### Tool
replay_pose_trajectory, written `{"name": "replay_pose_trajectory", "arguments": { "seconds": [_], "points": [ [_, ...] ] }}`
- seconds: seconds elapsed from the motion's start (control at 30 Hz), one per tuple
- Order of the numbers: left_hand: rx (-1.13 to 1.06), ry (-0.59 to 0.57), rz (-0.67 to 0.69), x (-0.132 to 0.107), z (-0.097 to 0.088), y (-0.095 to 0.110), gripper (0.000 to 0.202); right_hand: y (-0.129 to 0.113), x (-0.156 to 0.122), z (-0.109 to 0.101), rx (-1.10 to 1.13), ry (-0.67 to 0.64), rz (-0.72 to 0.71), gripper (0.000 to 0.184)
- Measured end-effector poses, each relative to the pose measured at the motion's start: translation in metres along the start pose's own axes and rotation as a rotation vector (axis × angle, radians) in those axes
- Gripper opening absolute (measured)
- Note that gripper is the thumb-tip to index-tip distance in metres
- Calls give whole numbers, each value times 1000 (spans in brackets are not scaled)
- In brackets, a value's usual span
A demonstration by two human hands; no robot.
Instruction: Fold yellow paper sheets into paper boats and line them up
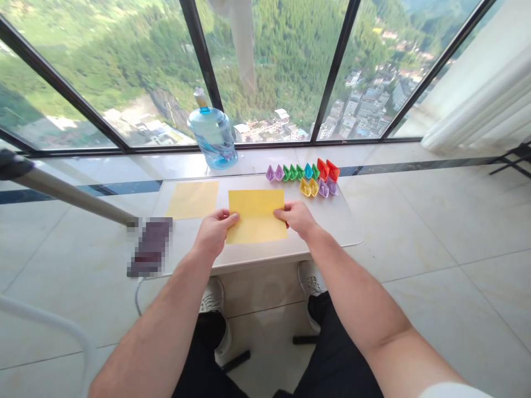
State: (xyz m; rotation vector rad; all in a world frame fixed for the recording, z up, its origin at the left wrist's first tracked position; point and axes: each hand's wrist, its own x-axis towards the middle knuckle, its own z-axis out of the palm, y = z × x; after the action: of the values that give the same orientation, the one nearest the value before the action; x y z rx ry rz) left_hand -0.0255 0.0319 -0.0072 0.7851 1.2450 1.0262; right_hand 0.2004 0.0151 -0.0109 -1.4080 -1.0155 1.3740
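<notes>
A yellow sheet of paper (256, 218) is stretched flat between my hands above the low white table (332, 226). My left hand (212, 232) pinches its left edge, thumb on top. On the opposite edge, my right hand (299, 217) grips the sheet the same way. A paler yellow sheet (193, 199) lies on the table to the left. Folded paper boats stand in rows at the back right: purple ones (274, 173), green ones (293, 172), a blue one (308, 170), red ones (328, 169) and yellow ones (309, 187).
A large blue water bottle (213, 138) stands behind the table by the window. At the table's left edge lies a blurred-out dark object (150, 247) with a cable, near a grey pole (74, 190). My shoes (310, 279) are below the front edge.
</notes>
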Motion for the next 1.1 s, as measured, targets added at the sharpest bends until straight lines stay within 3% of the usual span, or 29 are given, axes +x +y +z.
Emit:
{"name": "replay_pose_trajectory", "arguments": {
  "seconds": [0.1, 0.23, 0.3, 0.33, 0.4, 0.5, 0.6, 0.77, 0.93, 1.1],
  "points": [
    [-36, -39, 11, 5, 2, 2, 45, 1, 3, -5, -9, -43, -1, 17],
    [-13, 1, 18, 10, -4, 2, 43, 0, 4, -13, 65, 42, -18, 19],
    [-27, 30, 16, 11, -8, 1, 43, -3, 3, -17, 123, 56, -82, 42],
    [-41, 35, 15, 12, -10, 0, 43, -4, 3, -19, 115, 27, -140, 58],
    [-84, 28, 24, 11, -13, -1, 41, -7, 1, -21, 67, -95, -234, 70],
    [-120, 7, 31, 11, -14, -1, 39, -8, -1, -18, -12, -249, -283, 62],
    [-108, -10, 23, 8, -14, 0, 38, -6, 0, -12, 2, -277, -303, 48],
    [-76, -92, 13, 1, -13, 3, 39, -6, 1, -4, 21, -218, -347, 40],
    [-74, -94, 7, -1, -8, 3, 35, -9, -2, -5, 25, -213, -335, 43],
    [-102, -56, -28, 5, -3, 1, 33, -7, 1, -1, 120, -15, -279, 41]
  ]
}}
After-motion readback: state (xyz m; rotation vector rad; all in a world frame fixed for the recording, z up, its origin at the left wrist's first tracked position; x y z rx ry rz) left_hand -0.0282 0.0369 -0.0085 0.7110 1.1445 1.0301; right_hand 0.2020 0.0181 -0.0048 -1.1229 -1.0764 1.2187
